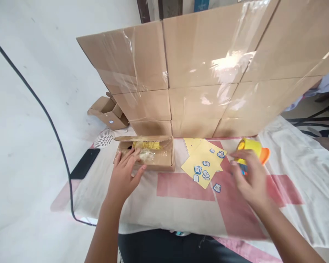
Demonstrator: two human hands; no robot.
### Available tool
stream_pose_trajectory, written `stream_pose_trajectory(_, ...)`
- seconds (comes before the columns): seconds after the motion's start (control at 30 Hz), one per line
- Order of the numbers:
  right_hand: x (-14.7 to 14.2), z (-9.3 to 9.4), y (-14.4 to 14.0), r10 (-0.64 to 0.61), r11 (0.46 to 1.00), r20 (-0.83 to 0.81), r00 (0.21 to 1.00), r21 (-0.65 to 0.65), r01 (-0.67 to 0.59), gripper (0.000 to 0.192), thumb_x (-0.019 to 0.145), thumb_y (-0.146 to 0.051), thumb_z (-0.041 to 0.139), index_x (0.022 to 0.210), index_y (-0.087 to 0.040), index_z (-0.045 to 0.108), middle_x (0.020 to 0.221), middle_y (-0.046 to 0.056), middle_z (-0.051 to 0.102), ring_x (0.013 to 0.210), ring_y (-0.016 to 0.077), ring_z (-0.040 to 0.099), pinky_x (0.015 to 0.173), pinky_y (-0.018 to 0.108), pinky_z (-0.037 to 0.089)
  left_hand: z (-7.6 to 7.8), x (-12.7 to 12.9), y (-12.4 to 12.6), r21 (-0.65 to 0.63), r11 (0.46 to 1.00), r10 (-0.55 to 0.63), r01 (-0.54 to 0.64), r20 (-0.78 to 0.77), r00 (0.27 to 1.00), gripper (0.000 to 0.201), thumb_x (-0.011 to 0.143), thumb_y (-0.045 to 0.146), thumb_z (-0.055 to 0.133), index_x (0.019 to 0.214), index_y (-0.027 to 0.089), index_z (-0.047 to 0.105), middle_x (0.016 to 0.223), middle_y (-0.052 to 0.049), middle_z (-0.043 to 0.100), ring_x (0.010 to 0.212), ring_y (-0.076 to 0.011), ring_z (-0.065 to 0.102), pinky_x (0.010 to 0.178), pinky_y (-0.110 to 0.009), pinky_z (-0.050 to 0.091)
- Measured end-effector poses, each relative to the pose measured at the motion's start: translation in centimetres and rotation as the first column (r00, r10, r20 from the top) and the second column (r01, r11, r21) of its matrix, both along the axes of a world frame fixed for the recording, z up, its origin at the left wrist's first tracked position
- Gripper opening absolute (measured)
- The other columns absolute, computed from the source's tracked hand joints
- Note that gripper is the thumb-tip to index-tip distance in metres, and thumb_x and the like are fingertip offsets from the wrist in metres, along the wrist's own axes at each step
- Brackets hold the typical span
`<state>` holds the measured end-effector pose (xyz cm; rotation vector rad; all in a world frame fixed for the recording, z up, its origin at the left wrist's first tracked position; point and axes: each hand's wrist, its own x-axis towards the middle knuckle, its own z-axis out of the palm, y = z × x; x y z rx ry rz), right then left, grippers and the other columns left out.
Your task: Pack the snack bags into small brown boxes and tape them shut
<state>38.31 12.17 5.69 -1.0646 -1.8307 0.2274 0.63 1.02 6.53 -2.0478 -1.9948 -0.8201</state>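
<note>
My left hand lies over the front of a small cardboard box, fingers spread and touching it. The box lid is raised, and a yellow printed label and clear tape show there. To the right, my right hand hovers slightly blurred, thumb apart from the fingers, with nothing visible between them. Just behind it is a yellow round object, partly hidden, with an orange piece beside it. Between my hands lie yellow paper sheets with several small blue-edged paper cutouts. One cutout lies on the cloth.
A tall taped cardboard panel stands behind everything. At the back left are an open cardboard box, a white perforated dome and a black phone-like slab. A black cable hangs at left. A patterned cloth covers the surface.
</note>
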Motion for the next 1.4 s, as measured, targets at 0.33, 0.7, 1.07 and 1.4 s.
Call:
stream_pose_trajectory(0.33,-18.8,2.2,4.0,0.610,0.718,-0.337,0.718,-0.149,-0.680,0.017,0.095,-0.023,0.050,0.083,-0.023,0.062,0.107,0.007,0.060,0.099,0.0212,0.062,0.086,0.039,0.051,0.8,0.7,-2.4,0.086,0.994,0.022,-0.072,0.480,0.877,0.022,0.098,0.030,0.050,0.083,0.022,0.064,0.116,-0.008,0.077,0.122,-0.0261,0.067,0.122,-0.049,0.033)
stream_pose_trajectory(0.7,-17.9,-0.3,5.3,0.552,0.764,-0.324,0.768,-0.173,-0.622,0.020,0.086,-0.010,0.047,0.094,-0.023,0.062,0.114,0.008,0.055,0.111,0.0216,0.057,0.086,0.036,0.049,3.9,4.2,2.4,-0.209,0.976,0.215,-0.059,0.966,0.144,0.037,0.085,0.045,0.066,0.063,0.018,0.058,0.039,0.004,0.043,0.035,-0.0077,0.038,0.038,-0.019,0.029)
stream_pose_trajectory(1.07,-17.9,-0.6,5.2,0.556,0.767,-0.316,0.768,-0.161,-0.621,0.020,0.087,-0.011,0.049,0.095,-0.022,0.063,0.116,0.007,0.055,0.107,0.0194,0.058,0.087,0.035,0.049,5.4,3.0,4.9,-0.553,0.832,0.514,0.048,0.800,0.310,0.037,0.085,0.042,0.058,0.057,0.017,0.055,0.035,0.006,0.033,0.034,-0.0043,0.023,0.040,-0.018,0.016)
stream_pose_trajectory(1.4,-18.3,-1.0,4.8,0.553,0.785,-0.332,0.764,-0.098,-0.611,0.018,0.085,-0.011,0.050,0.092,-0.022,0.063,0.111,0.007,0.055,0.111,0.0205,0.057,0.093,0.038,0.049,7.9,2.9,5.3,-0.720,0.671,0.590,-0.177,0.374,0.716,0.040,0.081,0.047,0.062,0.053,0.020,0.054,0.042,0.001,0.044,0.042,-0.0123,0.040,0.048,-0.026,0.029)
